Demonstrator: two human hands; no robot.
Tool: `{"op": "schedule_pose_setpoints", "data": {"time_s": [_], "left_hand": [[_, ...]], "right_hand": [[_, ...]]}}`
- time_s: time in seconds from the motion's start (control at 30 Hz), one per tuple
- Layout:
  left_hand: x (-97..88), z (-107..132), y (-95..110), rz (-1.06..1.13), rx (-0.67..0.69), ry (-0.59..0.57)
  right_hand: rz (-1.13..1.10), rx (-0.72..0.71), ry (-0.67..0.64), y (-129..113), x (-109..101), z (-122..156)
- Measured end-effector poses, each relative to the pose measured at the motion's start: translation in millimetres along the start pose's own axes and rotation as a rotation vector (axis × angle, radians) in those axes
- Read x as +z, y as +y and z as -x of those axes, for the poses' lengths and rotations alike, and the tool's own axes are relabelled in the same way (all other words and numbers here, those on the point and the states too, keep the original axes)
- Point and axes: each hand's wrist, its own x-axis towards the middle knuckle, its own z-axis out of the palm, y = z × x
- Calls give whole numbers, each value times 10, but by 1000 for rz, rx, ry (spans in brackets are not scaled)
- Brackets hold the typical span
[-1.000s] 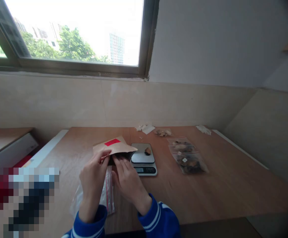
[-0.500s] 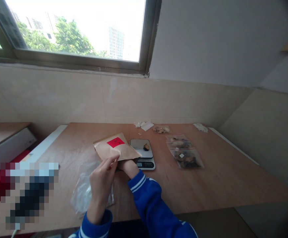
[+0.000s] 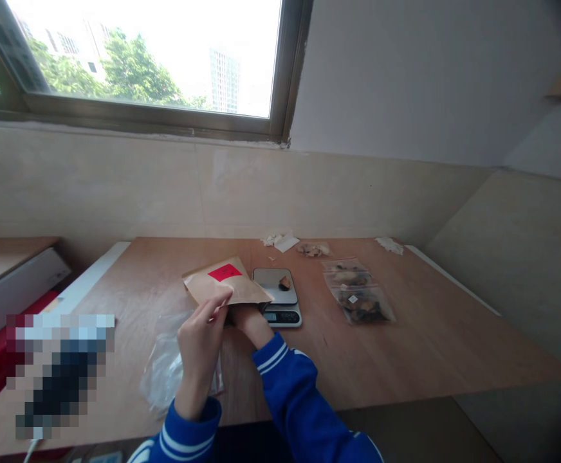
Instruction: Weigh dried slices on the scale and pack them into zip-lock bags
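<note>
A kraft paper envelope (image 3: 232,289) with a red label (image 3: 224,272) lies tilted over the wooden table (image 3: 406,341), close to the digital kitchen scale (image 3: 280,314). My left hand (image 3: 199,352) pinches the envelope's near edge between thumb and fingers. My right hand (image 3: 248,323) sits under the envelope, its fingers hidden by the paper. A dark brown piece (image 3: 285,283) rests on the scale's steel platform, just beyond the envelope's right corner.
A clear plastic bag (image 3: 168,363) lies under my left hand. Filled zip bags (image 3: 358,292) lie right of the scale. Loose brown pieces (image 3: 313,249) and white paper scraps (image 3: 285,242) lie along the far edge. A pixelated patch (image 3: 61,373) covers the left.
My right hand has slid under the envelope from its front, and my right forearm has swung right. The envelope now lies flatter, with its red label fully showing.
</note>
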Motion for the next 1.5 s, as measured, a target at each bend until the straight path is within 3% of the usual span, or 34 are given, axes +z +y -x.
{"op": "schedule_pose_setpoints", "data": {"time_s": [0.13, 0.33, 0.43, 0.57, 0.83, 0.97, 1.07, 1.17, 1.27, 1.37, 1.5], "left_hand": [[4, -50, -16, -71, 2, -7], [10, -138, -8, -106, -4, 2], [27, -197, -9, -120, -3, -4], [41, -306, 8, -130, -28, 1], [70, -504, 60, -148, -35, -14], [130, -603, 60, -136, -54, 8], [183, -661, 57, -122, -47, 47], [231, -706, 48, -127, -29, 89], [270, -744, 31, -121, -11, 127], [306, -763, -2, -91, 4, 159], [358, -758, -70, -28, 25, 175]], "right_hand": [[-114, -7, -52, -152, -295, 147], [-274, 69, 73, -354, -622, 529], [-210, 143, 192, -370, -599, 587], [-189, 58, 368, -301, -459, 671], [-467, -33, 754, -152, -444, 883], [-618, 161, 964, 8, -461, 951], [-717, 368, 1077, 296, -419, 958], [-704, 441, 1017, 639, -366, 906], [-625, 344, 823, 885, -338, 818], [-489, 235, 642, 973, -343, 755], [-397, 210, 589, 971, -348, 777]]}}
